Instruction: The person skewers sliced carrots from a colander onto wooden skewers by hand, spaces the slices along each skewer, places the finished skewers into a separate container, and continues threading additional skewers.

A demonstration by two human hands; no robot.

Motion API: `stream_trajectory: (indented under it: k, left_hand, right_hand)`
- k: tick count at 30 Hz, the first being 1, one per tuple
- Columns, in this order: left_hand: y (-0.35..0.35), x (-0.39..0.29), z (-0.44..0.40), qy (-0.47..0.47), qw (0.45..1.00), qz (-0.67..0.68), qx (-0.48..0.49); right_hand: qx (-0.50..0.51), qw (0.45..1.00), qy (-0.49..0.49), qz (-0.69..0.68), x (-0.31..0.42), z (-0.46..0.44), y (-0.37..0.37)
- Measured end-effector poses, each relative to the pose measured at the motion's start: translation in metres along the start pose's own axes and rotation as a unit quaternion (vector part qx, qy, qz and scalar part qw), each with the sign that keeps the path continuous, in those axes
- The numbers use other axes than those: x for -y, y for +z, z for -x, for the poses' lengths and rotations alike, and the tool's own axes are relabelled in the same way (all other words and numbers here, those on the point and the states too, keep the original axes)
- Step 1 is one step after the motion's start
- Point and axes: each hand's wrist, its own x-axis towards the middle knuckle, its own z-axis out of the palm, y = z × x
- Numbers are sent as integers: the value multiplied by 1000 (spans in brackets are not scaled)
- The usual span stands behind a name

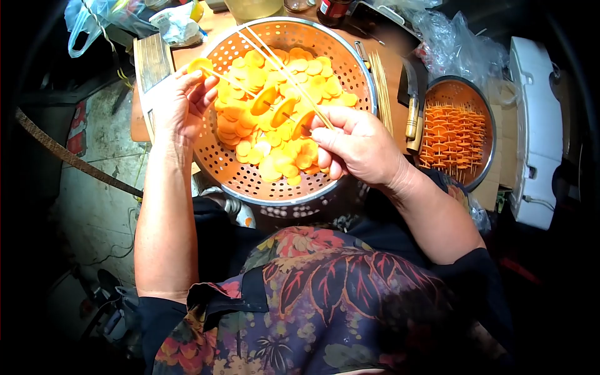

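My left hand (181, 106) pinches a round orange carrot slice (200, 65) above the left rim of a large perforated metal colander (219, 172). My right hand (362, 147) grips bamboo skewers (284, 70) at the colander's right side. Two of them point up and left, bare. Another skewer carries several spaced carrot slices (284, 112), and its free end reaches toward the slice in my left hand; whether it pierces that slice I cannot tell. Loose carrot slices (269, 165) are heaped in the colander below both hands.
To the right stands a smaller round container (490, 144) of loaded carrot skewers (453, 137). Between them lie a bundle of bare skewers (381, 87) and a knife (411, 106). A wooden block-like object (155, 59), plastic bags (453, 44) and a dark jar (333, 9) surround the colander.
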Motion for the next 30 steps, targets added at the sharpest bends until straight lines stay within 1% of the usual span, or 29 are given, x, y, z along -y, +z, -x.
stream_trajectory:
  k: [4,7,10,12,16,18,19,21,23,25,30]
  left_hand:
    - [-6,0,-3,5,1000,22,-6]
    - [-6,0,-2,20,1000,1,-15]
    - [-9,2,-4,26,999,-7,-45]
    - [-11,2,-4,32,999,-6,-14]
    - [-6,1,3,38,999,2,-27]
    - [-1,2,9,66,997,-26,9]
    - [4,6,12,65,997,-26,10]
    - [18,16,24,49,997,38,44]
    - [33,19,43,33,996,15,81]
    - [39,28,51,-5,995,33,95]
    - [46,28,55,7,996,27,85]
  right_hand:
    - [-4,1000,8,9,0,1,3]
    - [-3,1000,13,9,1,0,4]
    - [0,1000,10,9,-1,-2,5]
    - [2,1000,8,10,-2,-2,5]
    - [-4,1000,8,9,-1,-1,8]
    - [-13,1000,5,6,-2,0,10]
    - [-12,1000,-4,-1,-5,-1,10]
    - [-14,1000,-12,-10,-5,-1,12]
    - [-35,999,-19,2,-2,-2,13]
    - [-39,999,-20,-9,-3,-6,11]
    - [-38,999,-29,-10,-2,-7,10]
